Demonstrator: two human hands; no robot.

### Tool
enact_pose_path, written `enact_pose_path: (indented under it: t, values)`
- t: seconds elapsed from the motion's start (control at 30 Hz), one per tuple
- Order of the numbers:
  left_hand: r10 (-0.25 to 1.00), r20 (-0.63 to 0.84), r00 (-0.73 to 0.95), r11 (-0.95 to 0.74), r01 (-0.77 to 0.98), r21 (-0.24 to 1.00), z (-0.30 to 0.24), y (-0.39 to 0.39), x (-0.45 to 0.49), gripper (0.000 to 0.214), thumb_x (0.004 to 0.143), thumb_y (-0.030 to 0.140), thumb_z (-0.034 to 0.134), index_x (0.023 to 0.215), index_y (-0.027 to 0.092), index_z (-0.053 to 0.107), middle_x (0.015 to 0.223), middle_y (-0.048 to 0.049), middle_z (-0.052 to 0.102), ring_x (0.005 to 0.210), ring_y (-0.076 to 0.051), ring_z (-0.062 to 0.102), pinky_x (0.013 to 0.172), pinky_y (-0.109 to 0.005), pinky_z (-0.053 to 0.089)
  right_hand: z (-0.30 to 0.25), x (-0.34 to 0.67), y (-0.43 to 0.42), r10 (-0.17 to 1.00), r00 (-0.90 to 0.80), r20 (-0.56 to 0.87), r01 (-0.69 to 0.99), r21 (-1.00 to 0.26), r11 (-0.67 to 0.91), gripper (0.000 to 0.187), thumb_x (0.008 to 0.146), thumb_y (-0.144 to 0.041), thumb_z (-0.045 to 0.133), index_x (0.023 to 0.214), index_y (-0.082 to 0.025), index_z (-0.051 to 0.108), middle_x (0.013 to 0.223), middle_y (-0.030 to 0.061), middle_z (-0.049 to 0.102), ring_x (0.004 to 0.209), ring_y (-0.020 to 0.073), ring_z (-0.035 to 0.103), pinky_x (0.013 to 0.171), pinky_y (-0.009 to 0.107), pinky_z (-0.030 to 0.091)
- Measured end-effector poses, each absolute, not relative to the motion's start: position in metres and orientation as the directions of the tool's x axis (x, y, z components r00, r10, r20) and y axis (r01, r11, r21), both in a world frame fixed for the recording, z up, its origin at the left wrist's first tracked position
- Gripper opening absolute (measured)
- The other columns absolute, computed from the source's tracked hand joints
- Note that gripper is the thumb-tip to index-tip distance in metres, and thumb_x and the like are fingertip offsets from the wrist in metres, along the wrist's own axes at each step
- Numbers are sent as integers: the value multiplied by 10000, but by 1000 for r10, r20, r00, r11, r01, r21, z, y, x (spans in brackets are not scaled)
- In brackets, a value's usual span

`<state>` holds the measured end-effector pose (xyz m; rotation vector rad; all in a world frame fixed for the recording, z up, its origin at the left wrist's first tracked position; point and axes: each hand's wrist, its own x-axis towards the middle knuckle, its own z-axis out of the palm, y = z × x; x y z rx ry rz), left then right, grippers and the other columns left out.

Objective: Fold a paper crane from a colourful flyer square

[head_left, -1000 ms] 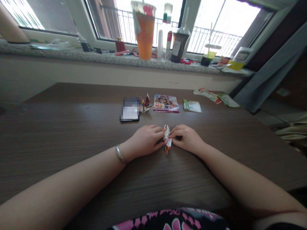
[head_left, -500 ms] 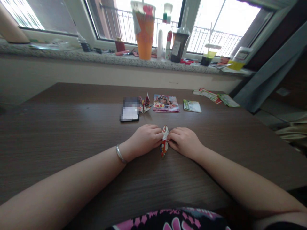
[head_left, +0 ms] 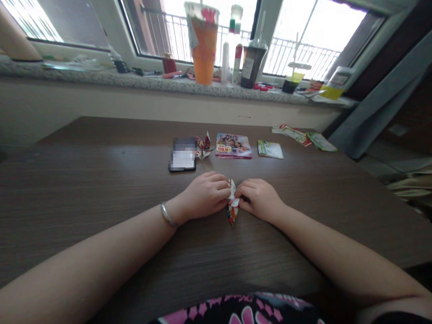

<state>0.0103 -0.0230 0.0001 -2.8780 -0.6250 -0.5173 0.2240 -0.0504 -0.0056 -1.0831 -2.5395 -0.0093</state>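
Observation:
A small piece of folded printed paper [head_left: 232, 211], white with red, orange and blue, is held between my two hands just above the table. My left hand [head_left: 209, 194] grips its left side with closed fingers. From the other side, my right hand [head_left: 259, 199] pinches its right edge, the thumb below the curled fingers. The paper is narrow and pointed toward me at its lower end. Behind my left hand stands a folded paper crane [head_left: 203, 147] made of similar printed paper, beside a phone [head_left: 182, 155] with a blurred screen.
Across the brown table [head_left: 101, 180] lie a stack of printed leaflets [head_left: 233, 146], a smaller green-white stack [head_left: 270, 149] and paper strips [head_left: 297, 135]. On the granite windowsill [head_left: 151, 85] stand an orange drink cup [head_left: 204, 49], a dark cup [head_left: 251, 65] and several bottles.
The folded paper has tilted slightly, and a white flap now shows near its middle. My left hand has shifted a little up and left; my right hand has barely moved.

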Motion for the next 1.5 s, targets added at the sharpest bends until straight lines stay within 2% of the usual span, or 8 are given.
enact_pose_path:
  t: [0.17,0.37,0.53,0.77,0.9,1.2,1.37,1.5]
  values:
    - [370,360,857,-896,432,-108,0,-24,12,202,922,282,474,825,173,613,892,-58,660,930,-197,598,872,-347,456,-5,222,-49,667,-646,372,692,-86,717,100,839,-218,566,782,-195,644,802,45,685,795,177,602,759,298,422]
    - [375,380,846,-898,433,-76,-1,-23,11,170,906,271,500,847,178,629,878,-52,662,918,-193,601,878,-347,438,-7,224,-47,703,-609,367,680,-214,701,64,796,-172,583,778,-192,642,801,39,685,788,171,610,748,285,445]
    - [360,380,852,-887,438,-144,-3,-23,12,198,920,275,480,791,181,597,795,-28,641,779,-168,593,768,-318,424,-7,225,-43,661,-635,399,611,-265,747,82,777,-133,585,759,-201,629,815,35,689,841,174,616,820,313,454]
    - [339,391,856,-879,436,-193,0,-24,15,178,910,249,490,771,184,581,750,-9,635,731,-166,566,828,-346,400,-2,224,-45,606,-666,435,608,-156,779,61,785,-159,586,778,-204,626,859,42,691,969,211,585,921,364,420]
    - [380,411,828,-877,464,-125,0,-24,16,202,908,265,493,768,185,615,775,-21,642,765,-165,578,895,-362,390,-3,223,-47,653,-644,399,648,-170,742,67,785,-146,581,773,-198,622,880,49,688,914,199,582,874,348,426]
    - [565,382,731,-823,531,201,-3,-23,18,98,815,243,603,783,176,667,857,-50,668,877,-192,604,853,-344,444,-6,222,-43,762,-570,307,690,-323,647,13,777,-177,604,770,-187,608,914,55,680,918,204,582,857,351,409]
    - [633,362,684,-772,591,234,-2,-26,16,152,858,282,559,807,199,676,900,-29,687,921,-208,606,983,-474,337,-5,224,-39,786,-541,299,681,-393,618,63,808,-198,611,747,-192,624,865,38,702,880,188,612,864,355,411]
    - [648,351,676,-760,606,237,-3,-25,15,163,863,290,562,784,188,662,886,-35,692,917,-208,610,1006,-487,314,-9,224,-34,801,-512,312,666,-445,599,123,822,-206,610,702,-188,628,799,31,704,817,177,620,827,336,433]
